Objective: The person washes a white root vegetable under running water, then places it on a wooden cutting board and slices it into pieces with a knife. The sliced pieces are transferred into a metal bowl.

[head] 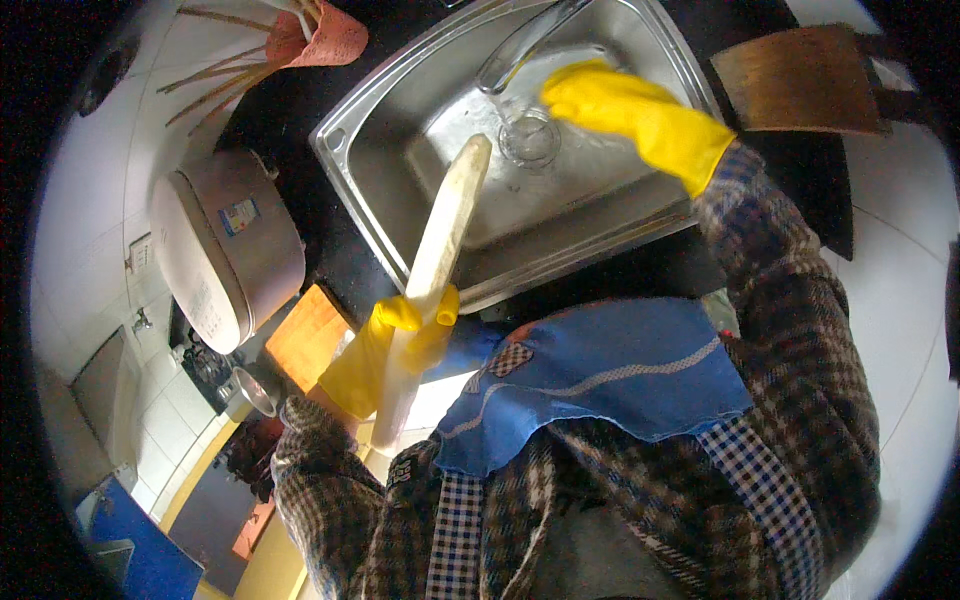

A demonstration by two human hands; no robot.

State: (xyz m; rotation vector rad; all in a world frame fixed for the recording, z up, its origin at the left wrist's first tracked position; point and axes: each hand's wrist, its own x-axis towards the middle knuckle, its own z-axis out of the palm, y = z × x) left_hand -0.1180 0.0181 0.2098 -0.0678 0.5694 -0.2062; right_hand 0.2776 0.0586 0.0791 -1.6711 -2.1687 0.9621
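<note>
My left hand (411,330), in a yellow rubber glove, grips a long, pale, peeled vegetable (444,232) near its middle. The far end of the vegetable slants over the stainless steel sink (390,142), while its near end comes back toward my chest. Also gloved in yellow, my right hand (600,94) hangs over the right side of the basin, beside the metal faucet (517,52). Its fingers are bent together, and whether anything is under them is hidden. Water flows below the spout, around the round drain (529,139).
Left of the sink stands a rice cooker (262,232), with an orange-brown cutting board (307,334) nearer to me. A pink holder (322,37) with wooden sticks is at the far left. A brown wooden object (795,79) lies right of the sink. My blue apron (600,360) borders the counter.
</note>
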